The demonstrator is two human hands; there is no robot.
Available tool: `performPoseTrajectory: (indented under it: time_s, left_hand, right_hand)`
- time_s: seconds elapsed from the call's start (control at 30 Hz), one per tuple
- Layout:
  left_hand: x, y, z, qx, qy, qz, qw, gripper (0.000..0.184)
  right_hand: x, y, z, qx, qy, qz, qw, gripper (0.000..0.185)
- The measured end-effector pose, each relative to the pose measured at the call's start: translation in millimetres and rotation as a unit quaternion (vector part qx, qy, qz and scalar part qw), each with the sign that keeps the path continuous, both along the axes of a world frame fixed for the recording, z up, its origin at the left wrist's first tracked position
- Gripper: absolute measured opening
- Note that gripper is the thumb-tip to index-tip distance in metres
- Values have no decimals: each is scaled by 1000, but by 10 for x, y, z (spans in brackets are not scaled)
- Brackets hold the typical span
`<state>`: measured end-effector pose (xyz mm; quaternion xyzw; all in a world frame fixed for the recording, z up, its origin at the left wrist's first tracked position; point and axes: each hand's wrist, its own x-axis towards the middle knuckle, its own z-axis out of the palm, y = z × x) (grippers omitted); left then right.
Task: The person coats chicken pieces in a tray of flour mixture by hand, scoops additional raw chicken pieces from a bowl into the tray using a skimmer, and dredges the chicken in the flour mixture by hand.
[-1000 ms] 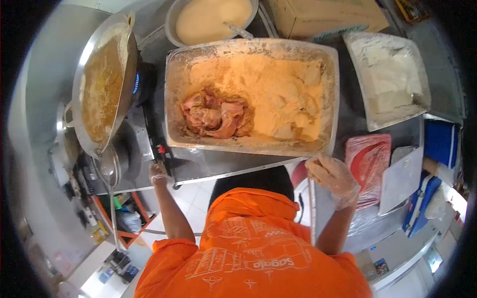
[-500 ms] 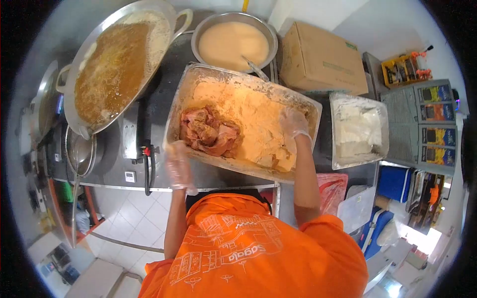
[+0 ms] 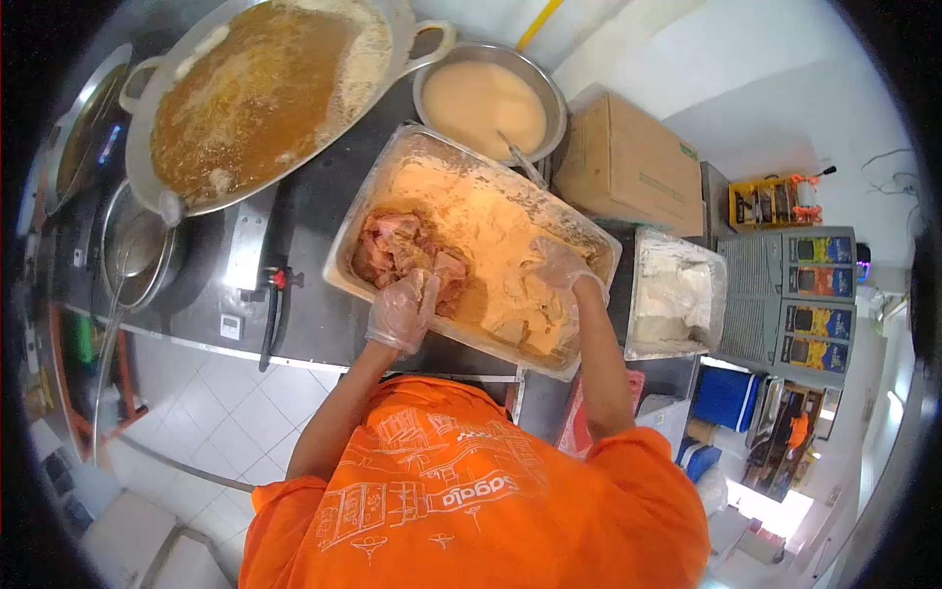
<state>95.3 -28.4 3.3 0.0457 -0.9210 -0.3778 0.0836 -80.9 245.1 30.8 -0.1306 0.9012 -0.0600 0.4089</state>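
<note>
Fingers [image 3: 422, 283] of the left hand [image 3: 397, 314], gloved and caked pale, bunched narrow over the near wall of the long tray [image 3: 530, 201]! Right up at the edge of the raw meat [image 3: 392, 236]; gripping any of it or merely brushing it, cannot tell. Across now to the right hand [image 3: 567, 263]: low in the right half of the tray, fingers slightly bent at the orange powder [image 3: 481, 211], closed on a lump or not, again cannot tell.

Look at that meat, heaped in the left end of the tray! Lying just beyond the left fingers and a touch to their left, well apart from the right hand. Nearer of the 2 by plenty: the left. No crisp long axis in such a folded pile, but stretched roughly along the tray's long side, slanting from far left to near right.

And around the tray? Off its far left, a wok [image 3: 140, 137] of foaming oil [image 3: 265, 88]. Behind it, a steel bowl [image 3: 557, 103] of peach-coloured liquid [image 3: 486, 103]. Beyond its far right, a cardboard box [image 3: 633, 157]; off its right end, a smaller tray [image 3: 643, 339] of white powder [image 3: 677, 294]. Beneath it, dark worktop [image 3: 319, 329].
</note>
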Motion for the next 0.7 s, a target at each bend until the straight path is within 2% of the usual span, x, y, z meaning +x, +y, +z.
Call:
performPoseTrajectory:
  time_s: [0.03,0.07,0.13,0.2,0.27,0.3,0.33,0.37,0.43,0.47,0.53,0.7]
  left_hand:
    - [0,-3,-20,-4,9,-5,1000,26]
    - [20,1,-55,-8,18,-14,1000,26]
    - [39,-8,-162,-29,40,-26,998,28]
    - [22,-11,-147,-50,65,-33,996,29]
    - [17,-19,-41,11,-26,-14,1000,34]
    - [12,-28,-21,11,-24,-10,1000,34]
    - [11,-33,-12,11,-33,-12,999,36]
    - [17,-32,-5,13,-43,-14,999,38]
    - [6,-44,5,24,-37,-8,999,39]
    - [24,-46,-2,34,-33,-10,999,40]
    - [43,-45,-13,43,-44,-14,998,36]
    - [15,-71,14,61,-44,-24,997,31]
  right_hand:
    - [34,-84,123,-18,10,-50,999,69]
    - [76,-126,3,-17,11,-48,999,69]
    - [171,-228,-458,112,67,94,987,72]
    - [242,-327,-819,135,86,84,983,70]
    - [319,-344,-928,154,103,80,979,68]
    - [377,-308,-931,116,140,25,983,64]
    - [427,-260,-914,76,176,-30,981,61]
    - [448,-152,-847,77,176,-26,981,61]
    - [376,87,-634,-170,146,-183,957,58]
    - [366,101,-501,-168,143,-180,959,58]
    - [369,150,-288,27,261,-153,953,63]
    - [242,197,-48,-9,188,-185,965,67]
